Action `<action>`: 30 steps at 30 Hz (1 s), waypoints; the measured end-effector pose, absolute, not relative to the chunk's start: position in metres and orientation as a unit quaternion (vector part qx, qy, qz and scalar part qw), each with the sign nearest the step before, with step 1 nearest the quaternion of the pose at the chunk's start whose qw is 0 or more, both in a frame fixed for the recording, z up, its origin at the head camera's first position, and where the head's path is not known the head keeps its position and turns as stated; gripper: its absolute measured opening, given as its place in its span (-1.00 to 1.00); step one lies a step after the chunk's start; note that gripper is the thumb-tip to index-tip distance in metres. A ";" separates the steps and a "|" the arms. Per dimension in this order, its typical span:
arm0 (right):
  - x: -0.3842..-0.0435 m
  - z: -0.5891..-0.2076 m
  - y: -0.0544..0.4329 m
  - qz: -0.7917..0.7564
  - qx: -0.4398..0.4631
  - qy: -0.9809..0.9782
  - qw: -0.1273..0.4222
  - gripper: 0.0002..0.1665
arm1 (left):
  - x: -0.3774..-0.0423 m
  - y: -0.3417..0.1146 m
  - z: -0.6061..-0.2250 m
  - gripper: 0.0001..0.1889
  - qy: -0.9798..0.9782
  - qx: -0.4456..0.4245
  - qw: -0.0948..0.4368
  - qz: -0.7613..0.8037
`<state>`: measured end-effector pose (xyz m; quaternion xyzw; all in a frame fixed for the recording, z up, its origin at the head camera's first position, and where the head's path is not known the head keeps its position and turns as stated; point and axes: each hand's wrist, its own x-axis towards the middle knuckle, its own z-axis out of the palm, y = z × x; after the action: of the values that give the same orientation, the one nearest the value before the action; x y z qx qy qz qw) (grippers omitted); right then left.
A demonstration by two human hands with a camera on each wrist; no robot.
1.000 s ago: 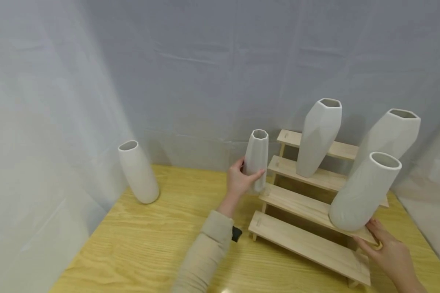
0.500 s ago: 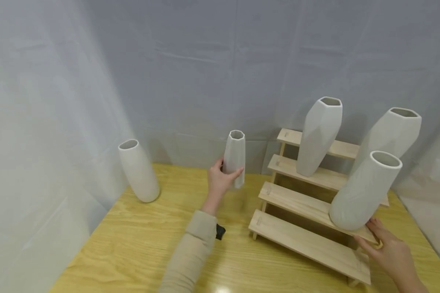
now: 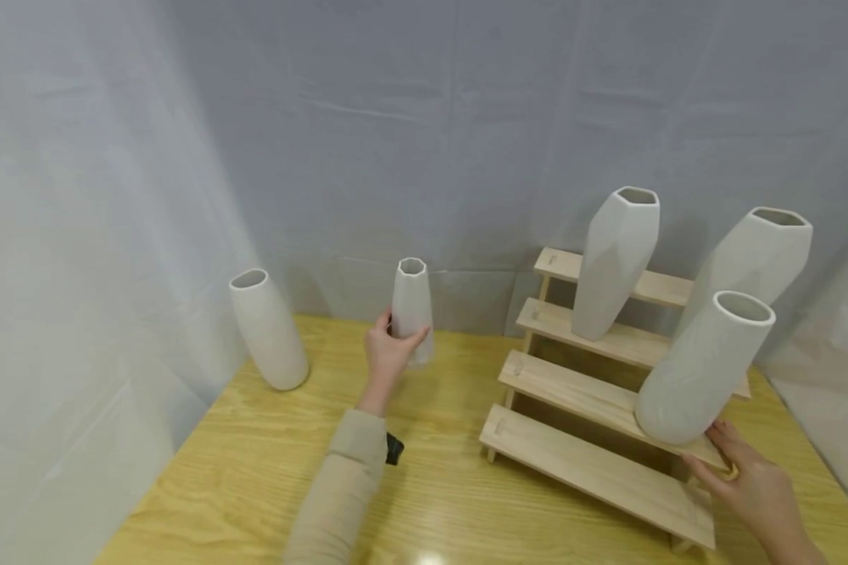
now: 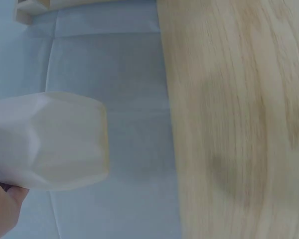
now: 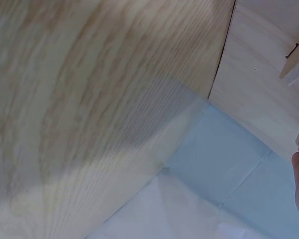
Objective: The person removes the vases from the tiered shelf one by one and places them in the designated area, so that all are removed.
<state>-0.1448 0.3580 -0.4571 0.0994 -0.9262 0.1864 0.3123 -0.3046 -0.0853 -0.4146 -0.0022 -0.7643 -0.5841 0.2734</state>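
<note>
My left hand (image 3: 390, 349) grips a white faceted vase (image 3: 413, 310) around its lower part, left of the stand. In the left wrist view this vase's base (image 4: 102, 142) shows against the backdrop, apart from the tabletop, and only a fingertip (image 4: 5, 206) is seen. My right hand (image 3: 752, 482) holds the right end of a low step of the wooden tiered stand (image 3: 593, 471), thumb in front and fingers behind. Three white vases are on the stand: a round one (image 3: 699, 373) near that hand, a faceted one (image 3: 615, 267), and another faceted one (image 3: 756, 255) partly hidden.
A rounded white vase (image 3: 268, 333) stands at the left on the yellowish wooden table (image 3: 254, 479). Pale grey sheeting (image 3: 367, 141) closes off the back and sides. A small black object (image 3: 393, 449) shows beside the left sleeve.
My left hand has carried the faceted vase leftward, from beside the stand to nearer the rounded vase at the left. The right hand and the stand have stayed put.
</note>
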 end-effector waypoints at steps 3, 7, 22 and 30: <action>-0.145 -0.457 0.357 0.186 0.099 -0.927 0.309 -0.30 | -0.305 -0.095 -0.417 -0.38 -0.763 0.008 0.273 -0.586; -0.147 -0.457 0.357 0.187 0.099 -0.927 0.310 -0.31 | -0.305 -0.108 -0.419 -0.41 -0.755 0.013 0.282 -0.592; -0.146 -0.454 0.358 0.189 0.089 -0.933 0.293 -0.30 | -0.311 -0.151 -0.431 -0.44 -0.743 0.055 0.287 -0.602; -0.145 -0.452 0.356 0.198 0.068 -0.943 0.257 -0.30 | -0.314 -0.174 -0.445 -0.40 -0.737 0.074 0.291 -0.606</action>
<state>-0.1446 0.3562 -0.4515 0.0685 -0.9434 0.1980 0.2570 -0.3143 -0.1735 -0.4449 0.0744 -0.7366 -0.6060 0.2911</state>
